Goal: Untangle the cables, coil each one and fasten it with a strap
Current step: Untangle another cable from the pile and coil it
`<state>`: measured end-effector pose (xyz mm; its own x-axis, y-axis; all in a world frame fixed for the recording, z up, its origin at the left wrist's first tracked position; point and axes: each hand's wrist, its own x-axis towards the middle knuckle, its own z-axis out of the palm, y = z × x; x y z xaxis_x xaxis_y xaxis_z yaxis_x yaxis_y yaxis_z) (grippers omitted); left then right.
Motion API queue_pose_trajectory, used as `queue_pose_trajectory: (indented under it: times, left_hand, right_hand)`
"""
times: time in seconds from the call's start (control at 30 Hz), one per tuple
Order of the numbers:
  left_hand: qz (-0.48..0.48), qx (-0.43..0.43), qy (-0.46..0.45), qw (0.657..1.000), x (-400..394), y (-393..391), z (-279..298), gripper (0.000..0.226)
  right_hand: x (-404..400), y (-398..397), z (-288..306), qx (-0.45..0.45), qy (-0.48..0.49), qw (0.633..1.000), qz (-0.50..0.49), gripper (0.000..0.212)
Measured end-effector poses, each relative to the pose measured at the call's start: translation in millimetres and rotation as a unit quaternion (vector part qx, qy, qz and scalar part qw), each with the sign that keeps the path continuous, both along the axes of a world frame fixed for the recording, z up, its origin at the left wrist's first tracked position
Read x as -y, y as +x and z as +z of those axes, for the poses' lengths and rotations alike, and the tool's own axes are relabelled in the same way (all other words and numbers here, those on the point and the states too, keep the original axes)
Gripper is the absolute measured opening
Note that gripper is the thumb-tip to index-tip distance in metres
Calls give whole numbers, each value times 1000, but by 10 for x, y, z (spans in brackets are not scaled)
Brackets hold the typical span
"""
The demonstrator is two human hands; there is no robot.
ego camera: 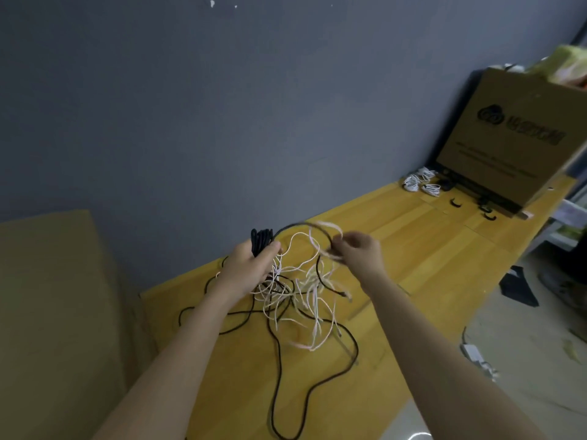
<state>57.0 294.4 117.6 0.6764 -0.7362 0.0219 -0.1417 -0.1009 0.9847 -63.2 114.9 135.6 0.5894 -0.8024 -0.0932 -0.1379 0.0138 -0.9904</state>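
Head view: black cable [287, 228] between grips.

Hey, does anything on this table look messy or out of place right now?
Yes: white cables and a black cable lie knotted together mid-table, still tangled, while coiled white bundles sit tidy by the cardboard box.

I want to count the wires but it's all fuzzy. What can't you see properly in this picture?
- Head view: the white cables tangle over the black cable; the count is unclear.
- Right hand is motion-blurred, so its grip is unclear.
- Print on the cardboard box is too blurred to read.
- Left hand hides the bottom of the black coil.
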Motion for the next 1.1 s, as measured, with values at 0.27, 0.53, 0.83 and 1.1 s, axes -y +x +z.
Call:
queue_pose_trajectory:
  times: [0.27,0.53,0.83,1.1]
  left_hand:
    - [8,1,4,1000,30,9,-14,35]
    - [12,3,6,1000,24,1,-15,58]
    - [40,11,1,999,14,11,-19,49]
    - [38,5,-27,999,16,-1,19,32]
  right_hand:
    - [-20,155,78,-55,-22,998,33,20]
    - [10,275,211,11,29,1000,-7,17]
    - [33,169,4,30,87,994,-64,6]
    - [11,-46,-172,72,179,976,97,25]
